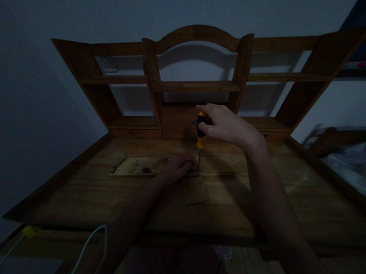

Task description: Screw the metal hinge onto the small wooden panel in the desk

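My right hand [224,124] is closed round the black and yellow handle of a screwdriver [200,137], which stands upright with its tip down on a thin wooden panel [141,166]. The panel lies flat on the wooden desk [111,197]. My left hand [179,167] rests on the panel just left of the screwdriver tip, fingers curled and pressed together at the spot where the tip meets the wood; whatever they pinch is too small to make out. A small wooden piece [195,191] lies just in front of the tip.
A wooden hutch with shelves [198,85] rises at the back of the desk against the wall. A couple of small screws [118,158] lie at the left of the panel. A white cable [84,254] hangs at the desk's front left. A bed [363,169] stands to the right.
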`<state>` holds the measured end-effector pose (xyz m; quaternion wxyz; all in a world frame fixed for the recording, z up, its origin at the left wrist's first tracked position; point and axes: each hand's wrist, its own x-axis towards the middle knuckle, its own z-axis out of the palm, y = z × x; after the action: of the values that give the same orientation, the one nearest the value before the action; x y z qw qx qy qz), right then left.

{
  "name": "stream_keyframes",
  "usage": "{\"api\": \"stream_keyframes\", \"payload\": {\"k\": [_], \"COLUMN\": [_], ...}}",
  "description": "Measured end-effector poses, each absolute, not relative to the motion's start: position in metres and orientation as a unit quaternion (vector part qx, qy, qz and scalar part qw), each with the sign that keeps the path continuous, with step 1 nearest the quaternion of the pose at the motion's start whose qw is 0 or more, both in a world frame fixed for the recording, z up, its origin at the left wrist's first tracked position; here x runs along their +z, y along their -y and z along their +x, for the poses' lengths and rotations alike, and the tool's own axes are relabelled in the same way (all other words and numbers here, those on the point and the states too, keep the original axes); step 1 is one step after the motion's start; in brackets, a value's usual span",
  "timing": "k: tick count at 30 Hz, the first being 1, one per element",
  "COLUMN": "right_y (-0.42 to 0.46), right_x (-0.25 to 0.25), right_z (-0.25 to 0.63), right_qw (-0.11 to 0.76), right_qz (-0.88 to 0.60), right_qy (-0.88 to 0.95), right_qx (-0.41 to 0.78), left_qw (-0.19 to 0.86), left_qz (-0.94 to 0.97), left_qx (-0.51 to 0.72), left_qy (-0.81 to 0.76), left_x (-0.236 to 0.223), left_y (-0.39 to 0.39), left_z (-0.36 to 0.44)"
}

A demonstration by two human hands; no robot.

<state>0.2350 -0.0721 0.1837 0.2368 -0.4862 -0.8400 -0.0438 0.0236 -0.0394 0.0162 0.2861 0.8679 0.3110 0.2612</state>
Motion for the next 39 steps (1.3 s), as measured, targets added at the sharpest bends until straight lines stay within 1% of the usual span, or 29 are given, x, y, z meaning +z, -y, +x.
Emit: {"api": "stream_keyframes", "payload": {"k": [12, 18, 22, 31, 36, 39], "right_y": [0.0745, 0.0727, 0.0783, 0.0762, 0.0781, 0.0816], "right_x": [0.1825, 0.1802, 0.1818, 0.1847, 0.1845, 0.1872], "right_z": [0.2371, 0.2355, 0.2323, 0.2336, 0.2314, 0.2311], "right_qw": [0.248, 0.217, 0.232, 0.234, 0.207, 0.203], "right_qz": [-0.47, -0.509, -0.52, -0.479, -0.518, -0.533], "right_qy": [0.846, 0.831, 0.82, 0.845, 0.827, 0.82], "right_qx": [-0.039, -0.059, -0.058, -0.039, -0.074, -0.058], "left_qw": [0.298, 0.294, 0.297, 0.283, 0.28, 0.283], "left_qz": [0.86, 0.863, 0.861, 0.864, 0.863, 0.861], "left_qx": [0.261, 0.271, 0.275, 0.28, 0.267, 0.274], "left_qy": [-0.323, -0.31, -0.307, -0.31, -0.326, -0.323], "left_x": [0.0179, 0.0164, 0.0157, 0.0127, 0.016, 0.0144], "left_y": [0.0422, 0.0409, 0.0402, 0.0396, 0.0409, 0.04], "left_z": [0.0251, 0.0245, 0.0251, 0.025, 0.0254, 0.0252]}}
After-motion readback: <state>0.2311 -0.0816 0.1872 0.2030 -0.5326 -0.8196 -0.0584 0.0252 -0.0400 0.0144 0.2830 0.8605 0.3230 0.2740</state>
